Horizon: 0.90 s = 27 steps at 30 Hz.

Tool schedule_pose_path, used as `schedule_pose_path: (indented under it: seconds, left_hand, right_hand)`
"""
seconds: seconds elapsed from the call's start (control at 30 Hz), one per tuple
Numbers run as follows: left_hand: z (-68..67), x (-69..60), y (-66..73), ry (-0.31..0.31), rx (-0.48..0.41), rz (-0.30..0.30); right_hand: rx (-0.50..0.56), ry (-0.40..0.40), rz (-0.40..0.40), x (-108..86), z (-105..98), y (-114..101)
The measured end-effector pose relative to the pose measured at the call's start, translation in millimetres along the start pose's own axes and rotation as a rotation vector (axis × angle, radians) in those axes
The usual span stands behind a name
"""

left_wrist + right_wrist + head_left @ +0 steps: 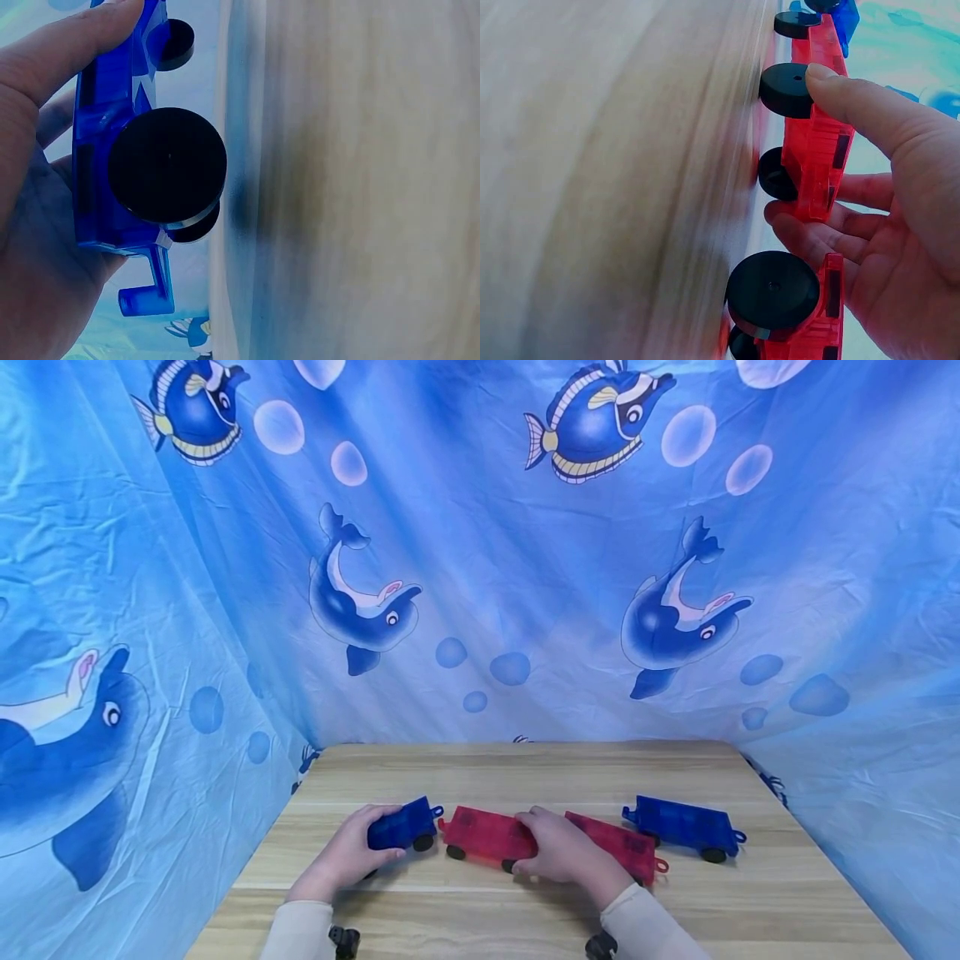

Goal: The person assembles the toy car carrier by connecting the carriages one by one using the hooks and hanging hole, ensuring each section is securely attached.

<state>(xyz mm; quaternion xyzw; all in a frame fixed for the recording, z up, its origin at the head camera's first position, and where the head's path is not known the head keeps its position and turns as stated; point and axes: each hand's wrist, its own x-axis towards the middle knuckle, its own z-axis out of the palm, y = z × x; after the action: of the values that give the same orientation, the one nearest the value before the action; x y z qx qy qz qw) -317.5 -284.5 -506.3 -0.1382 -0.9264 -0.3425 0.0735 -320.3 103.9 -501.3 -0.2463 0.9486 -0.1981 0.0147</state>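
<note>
My left hand point(352, 857) grips a translucent blue toy train car point(405, 827) with black wheels, thumb on one side and fingers on the other. A coupling hook point(146, 301) juts from the car's end in the left wrist view. With my right hand point(566, 853) I hold a red toy train car point(480, 833) by its right end, thumb near a wheel point(787, 90). The held cars' facing couplings are very close; whether they are linked I cannot tell. Beside my right hand lies a second red train car point(626, 847), partly hidden behind the hand and wrist.
Another blue train car point(686, 824) stands on the wooden table point(525, 768) at the right, past the second red car. A blue cloth point(480, 568) printed with dolphins and fish hangs behind the table and along both sides.
</note>
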Motion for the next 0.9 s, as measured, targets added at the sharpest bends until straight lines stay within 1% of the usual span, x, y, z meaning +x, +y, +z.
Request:
schedule_pose_path:
  seconds: [0.27,0.53,0.6,0.77,0.9]
  left_hand:
    - [1.9,1.0,0.1,-0.021,0.011,-0.011]
    - [3.0,1.8,-1.0,-0.036,0.014,0.004]
    - [2.9,1.3,-1.0,-0.037,0.027,0.010]
    - [3.5,0.7,-0.3,-0.043,0.064,0.002]
    - [4.8,1.1,0.0,-0.044,0.067,-0.008]
  right_hand:
    - [0.000,-0.011,0.008,-1.5,-1.8,-0.6]
    - [0.005,-0.008,0.016,-1.5,-0.9,-1.0]
    - [0.006,-0.008,0.019,-1.3,-0.4,-0.6]
    - [0.002,-0.008,0.013,-1.4,1.0,-0.6]
    - [0.002,-0.004,0.010,-1.9,1.3,-1.0]
